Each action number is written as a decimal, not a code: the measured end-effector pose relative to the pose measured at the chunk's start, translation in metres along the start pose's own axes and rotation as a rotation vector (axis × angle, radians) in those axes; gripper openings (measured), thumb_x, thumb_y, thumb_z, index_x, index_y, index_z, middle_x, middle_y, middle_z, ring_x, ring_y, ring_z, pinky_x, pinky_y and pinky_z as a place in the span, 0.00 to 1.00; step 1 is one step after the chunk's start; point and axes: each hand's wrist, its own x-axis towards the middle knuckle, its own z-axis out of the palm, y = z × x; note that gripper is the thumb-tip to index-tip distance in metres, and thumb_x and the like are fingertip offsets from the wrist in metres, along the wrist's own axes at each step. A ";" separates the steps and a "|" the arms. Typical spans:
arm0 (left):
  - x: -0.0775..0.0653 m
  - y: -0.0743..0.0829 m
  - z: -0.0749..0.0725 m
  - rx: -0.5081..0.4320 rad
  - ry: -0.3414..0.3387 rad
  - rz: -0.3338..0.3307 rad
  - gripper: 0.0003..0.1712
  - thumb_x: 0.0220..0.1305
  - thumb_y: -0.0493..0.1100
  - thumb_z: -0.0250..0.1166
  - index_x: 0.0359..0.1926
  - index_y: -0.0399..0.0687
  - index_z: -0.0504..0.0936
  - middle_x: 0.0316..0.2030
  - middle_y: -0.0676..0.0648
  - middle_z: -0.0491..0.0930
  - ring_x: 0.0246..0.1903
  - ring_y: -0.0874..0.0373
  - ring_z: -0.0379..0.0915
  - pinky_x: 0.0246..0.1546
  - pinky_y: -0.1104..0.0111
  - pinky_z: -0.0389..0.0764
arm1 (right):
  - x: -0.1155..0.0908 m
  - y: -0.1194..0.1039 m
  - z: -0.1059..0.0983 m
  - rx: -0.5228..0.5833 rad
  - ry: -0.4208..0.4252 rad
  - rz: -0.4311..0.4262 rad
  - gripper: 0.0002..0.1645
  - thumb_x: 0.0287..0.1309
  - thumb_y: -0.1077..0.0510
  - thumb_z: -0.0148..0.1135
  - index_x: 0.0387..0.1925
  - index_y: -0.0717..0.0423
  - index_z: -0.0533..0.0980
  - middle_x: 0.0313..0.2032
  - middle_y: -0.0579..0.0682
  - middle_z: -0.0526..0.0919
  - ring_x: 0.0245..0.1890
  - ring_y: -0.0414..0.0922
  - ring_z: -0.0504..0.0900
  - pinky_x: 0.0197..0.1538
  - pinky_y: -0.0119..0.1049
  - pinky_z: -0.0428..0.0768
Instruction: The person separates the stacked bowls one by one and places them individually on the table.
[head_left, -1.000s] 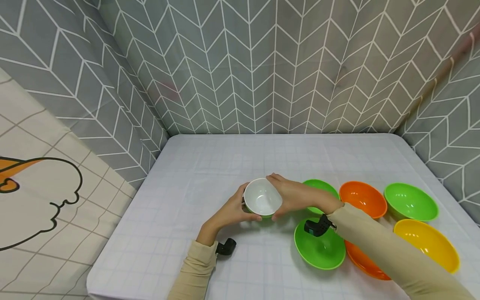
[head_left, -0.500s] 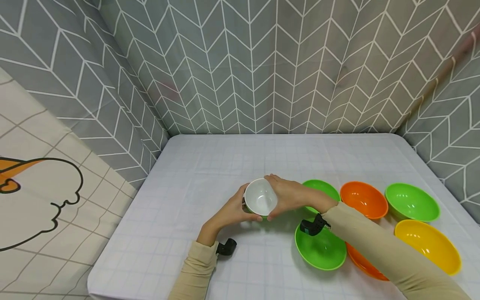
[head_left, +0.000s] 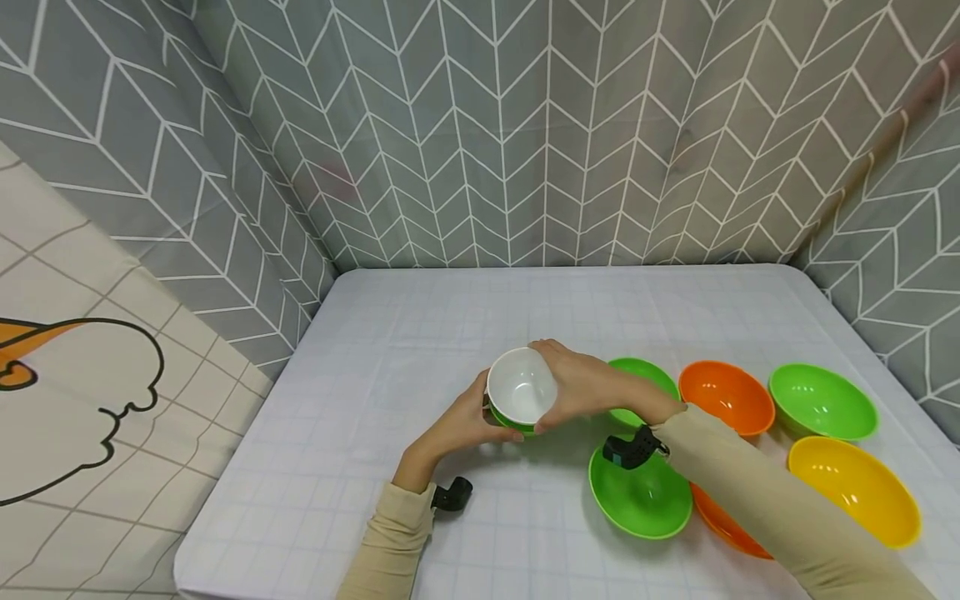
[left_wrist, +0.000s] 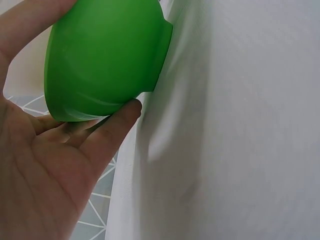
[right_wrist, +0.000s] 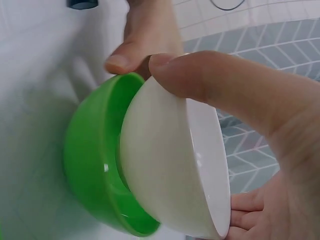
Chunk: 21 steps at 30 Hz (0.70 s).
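Observation:
My left hand (head_left: 467, 418) grips a green bowl (left_wrist: 107, 60) from the side, thumb and fingers spread around its wall. The bowl's foot is right at the white tablecloth in the left wrist view. A white bowl (head_left: 521, 385) is held by my right hand (head_left: 583, 385), its thumb on one side of the rim and fingers on the other. The white bowl's base sits within the mouth of the green bowl (right_wrist: 85, 150), its upper part standing well above the green rim, with a gap between them. From the head view, the white bowl hides most of the green one.
To the right stand a near green bowl (head_left: 641, 492), a far green bowl (head_left: 643, 373), an orange bowl (head_left: 727, 398), another green bowl (head_left: 821, 402) and a yellow bowl (head_left: 855, 483). My right forearm partly covers a second orange bowl (head_left: 722, 521). A patterned curtain (head_left: 525, 150) hangs behind the table.
The white bowl has risen slightly with my right hand, and more of the green rim shows below it. My left hand stays in place on the green bowl.

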 end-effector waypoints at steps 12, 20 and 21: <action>0.000 0.002 0.000 0.039 -0.015 -0.055 0.65 0.43 0.50 0.81 0.74 0.46 0.48 0.65 0.45 0.64 0.59 0.48 0.70 0.55 0.60 0.72 | -0.039 -0.006 -0.031 -0.006 0.102 0.085 0.71 0.26 0.42 0.84 0.69 0.62 0.56 0.61 0.57 0.67 0.52 0.53 0.75 0.51 0.51 0.77; 0.000 0.003 0.002 0.076 0.003 -0.075 0.64 0.44 0.49 0.80 0.74 0.45 0.48 0.66 0.39 0.63 0.60 0.42 0.68 0.57 0.54 0.71 | -0.081 -0.004 -0.048 -0.023 0.150 0.179 0.70 0.28 0.43 0.84 0.70 0.62 0.55 0.62 0.59 0.65 0.53 0.56 0.73 0.49 0.54 0.77; 0.000 0.003 0.002 0.082 0.005 -0.076 0.64 0.44 0.49 0.80 0.74 0.45 0.49 0.66 0.39 0.63 0.60 0.42 0.68 0.57 0.54 0.70 | -0.088 -0.003 -0.051 -0.012 0.155 0.190 0.69 0.29 0.44 0.84 0.70 0.61 0.55 0.63 0.58 0.65 0.54 0.55 0.72 0.49 0.54 0.76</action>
